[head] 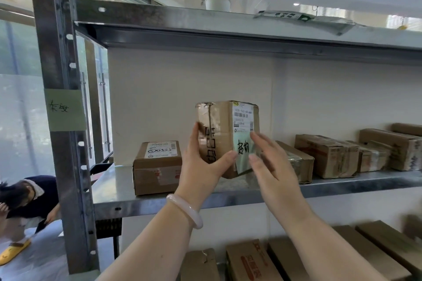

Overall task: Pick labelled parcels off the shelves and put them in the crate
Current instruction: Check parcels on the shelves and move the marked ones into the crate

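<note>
The left hand [201,164] grasps a small brown cardboard parcel [219,130], thumb curled across its front corner and fingers round its left face. The parcel is a squat box bound in glossy clear tape that wrinkles along the seams. A white printed shipping label [243,116] covers its upper right face, and below it sits a pale green paper slip [242,151] with black handwritten characters. The parcel is held up, slightly tilted, in front of the middle shelf [159,203], between a taped carton [157,166] on the left and a row of longer cartons [328,155] on the right. The right hand [271,164] is released, fingers straight and blurred, just beside the green slip; I cannot tell whether it touches the parcel. A smooth, pale, translucent bangle [185,211] circles the left wrist.

The shelving is dull galvanised steel, and its perforated upright [57,52] bears a green note [65,109]. The right hand hides part of the nearest carton in the row. The top shelf [159,12] carries a round white tub [217,2] and a flat plastic mailer [306,19]. Both forearms cross in front of more boxes [249,260] on the shelf below. Beyond the upright a person [27,198] crouches on the floor, wearing a yellow slipper [13,251]
</note>
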`<action>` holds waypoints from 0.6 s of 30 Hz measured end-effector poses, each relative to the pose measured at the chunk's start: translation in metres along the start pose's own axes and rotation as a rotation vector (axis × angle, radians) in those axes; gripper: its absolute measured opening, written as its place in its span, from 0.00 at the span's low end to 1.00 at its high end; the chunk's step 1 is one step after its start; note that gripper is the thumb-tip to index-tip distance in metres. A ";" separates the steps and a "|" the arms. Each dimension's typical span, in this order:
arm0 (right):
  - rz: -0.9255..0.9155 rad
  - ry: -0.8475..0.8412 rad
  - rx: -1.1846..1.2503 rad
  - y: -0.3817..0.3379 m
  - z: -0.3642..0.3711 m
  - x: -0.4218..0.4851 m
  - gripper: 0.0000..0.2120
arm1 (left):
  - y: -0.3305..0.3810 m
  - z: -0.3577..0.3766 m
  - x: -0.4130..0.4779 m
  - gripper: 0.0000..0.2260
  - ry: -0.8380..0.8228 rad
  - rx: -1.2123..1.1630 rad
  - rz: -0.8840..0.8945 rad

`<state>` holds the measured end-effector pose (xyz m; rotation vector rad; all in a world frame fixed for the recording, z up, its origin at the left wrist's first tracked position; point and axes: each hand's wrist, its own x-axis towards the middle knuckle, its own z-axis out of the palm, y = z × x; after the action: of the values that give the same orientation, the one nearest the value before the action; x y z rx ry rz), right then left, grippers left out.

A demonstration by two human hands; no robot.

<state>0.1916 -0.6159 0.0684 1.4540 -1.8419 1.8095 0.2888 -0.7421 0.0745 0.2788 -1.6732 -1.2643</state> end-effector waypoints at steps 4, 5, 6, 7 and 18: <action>0.135 0.086 0.064 -0.004 -0.018 -0.008 0.26 | 0.007 0.012 -0.012 0.31 -0.104 -0.240 -0.009; 0.169 0.091 0.085 -0.007 -0.022 -0.012 0.26 | 0.007 0.017 -0.014 0.28 -0.129 -0.258 -0.002; 0.184 0.107 0.073 -0.008 -0.028 -0.017 0.26 | 0.006 0.023 -0.015 0.26 -0.158 -0.266 0.008; 0.187 0.133 0.045 -0.010 -0.034 -0.023 0.26 | 0.005 0.030 -0.016 0.23 -0.183 -0.268 0.013; 0.297 0.531 -0.355 -0.019 -0.161 -0.121 0.26 | 0.007 0.170 -0.083 0.22 -0.621 -0.272 0.101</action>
<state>0.1884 -0.4160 0.0348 0.5330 -2.0099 1.6498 0.1966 -0.5808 0.0382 -0.3994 -1.9561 -1.5790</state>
